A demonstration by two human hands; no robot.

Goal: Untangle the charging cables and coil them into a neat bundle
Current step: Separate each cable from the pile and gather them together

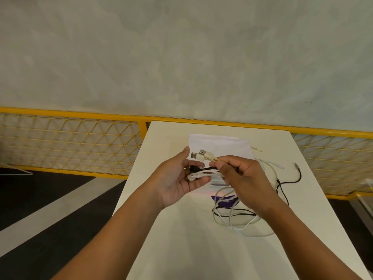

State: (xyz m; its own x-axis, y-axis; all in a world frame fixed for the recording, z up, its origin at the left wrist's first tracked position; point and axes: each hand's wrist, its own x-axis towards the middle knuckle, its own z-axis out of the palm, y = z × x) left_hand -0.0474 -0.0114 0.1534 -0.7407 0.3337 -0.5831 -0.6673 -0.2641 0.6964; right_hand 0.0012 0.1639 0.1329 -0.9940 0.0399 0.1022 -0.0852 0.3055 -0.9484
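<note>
I have the left hand (177, 178) wide and palm up over the middle of the table (181, 249), cradling a black and a white plug end (193, 176). Just right of it, the right hand (244, 178) pinches the cables (234, 215) close behind two more plugs (198, 155). Further right the cables lie in loose crossed loops toward the table's right edge, with free ends (296, 165) near it, so I judge the plugs are gathered, the untangling is barely begun and the coiling is not yet started.
</note>
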